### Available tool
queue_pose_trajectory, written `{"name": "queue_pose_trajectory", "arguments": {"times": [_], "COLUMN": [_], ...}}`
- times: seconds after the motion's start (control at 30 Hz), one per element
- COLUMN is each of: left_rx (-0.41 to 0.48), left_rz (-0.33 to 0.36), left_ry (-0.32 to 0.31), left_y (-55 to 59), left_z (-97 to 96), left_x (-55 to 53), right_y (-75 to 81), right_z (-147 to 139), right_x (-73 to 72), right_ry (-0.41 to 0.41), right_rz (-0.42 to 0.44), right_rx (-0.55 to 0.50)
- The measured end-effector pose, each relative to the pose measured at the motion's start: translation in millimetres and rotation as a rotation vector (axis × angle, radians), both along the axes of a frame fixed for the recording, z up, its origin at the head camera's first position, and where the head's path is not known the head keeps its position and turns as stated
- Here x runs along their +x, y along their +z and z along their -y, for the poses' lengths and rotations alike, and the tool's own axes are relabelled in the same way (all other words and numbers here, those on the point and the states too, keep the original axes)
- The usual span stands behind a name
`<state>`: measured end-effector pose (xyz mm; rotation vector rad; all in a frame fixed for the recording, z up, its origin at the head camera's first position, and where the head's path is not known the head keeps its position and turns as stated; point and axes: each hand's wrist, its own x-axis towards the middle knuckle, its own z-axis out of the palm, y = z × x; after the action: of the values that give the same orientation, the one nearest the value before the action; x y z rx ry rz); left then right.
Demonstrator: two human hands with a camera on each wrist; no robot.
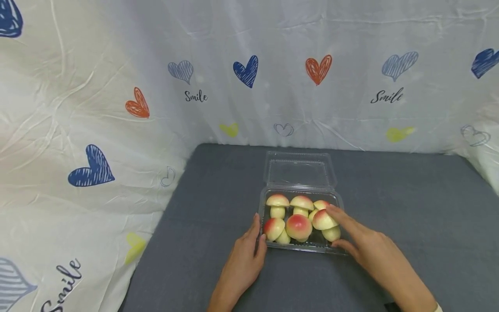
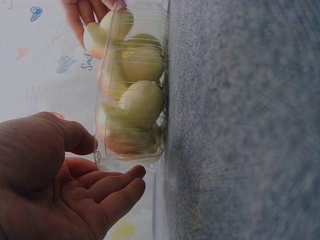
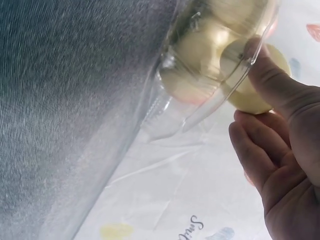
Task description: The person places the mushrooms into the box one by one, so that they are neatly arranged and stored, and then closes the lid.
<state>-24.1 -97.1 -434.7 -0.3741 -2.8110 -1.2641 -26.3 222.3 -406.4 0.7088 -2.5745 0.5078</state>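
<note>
A clear plastic clamshell box (image 1: 302, 248) lies on the table with its lid (image 1: 299, 171) folded back. Inside are several pale yellow toy mushrooms with red-blushed caps, such as one at the back left (image 1: 277, 200) and one in the front middle (image 1: 299, 226). My right hand (image 1: 370, 249) pinches the front-right toy mushroom (image 1: 324, 220) between thumb and fingers; it is tilted and overlaps another behind it. Along the box's left wall, my left hand (image 1: 243, 260) rests with extended fingers, its thumb by the front corner. In the left wrist view that thumb (image 2: 80, 139) is right at the rim.
Dark grey cloth covers the table (image 1: 218, 186). A white curtain (image 1: 280, 34) printed with hearts and "Smile" hangs behind it and along the left. A small black object (image 1: 391, 307) shows at the bottom edge by my right forearm.
</note>
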Motion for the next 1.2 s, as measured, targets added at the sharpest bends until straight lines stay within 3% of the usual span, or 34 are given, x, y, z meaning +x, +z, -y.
{"name": "queue_pose_trajectory", "arguments": {"times": [1.03,1.2], "left_rx": [0.014,0.013], "left_rz": [0.005,0.003], "left_ry": [-0.013,-0.014], "left_y": [-0.8,-0.4], "left_z": [-1.4,-1.2], "left_x": [0.1,0.4], "right_y": [-12.0,-12.8], "right_z": [0.6,1.6], "right_x": [4.5,2.9], "right_ry": [0.027,0.034], "right_rz": [-0.038,-0.079], "right_rx": [0.007,0.008]}}
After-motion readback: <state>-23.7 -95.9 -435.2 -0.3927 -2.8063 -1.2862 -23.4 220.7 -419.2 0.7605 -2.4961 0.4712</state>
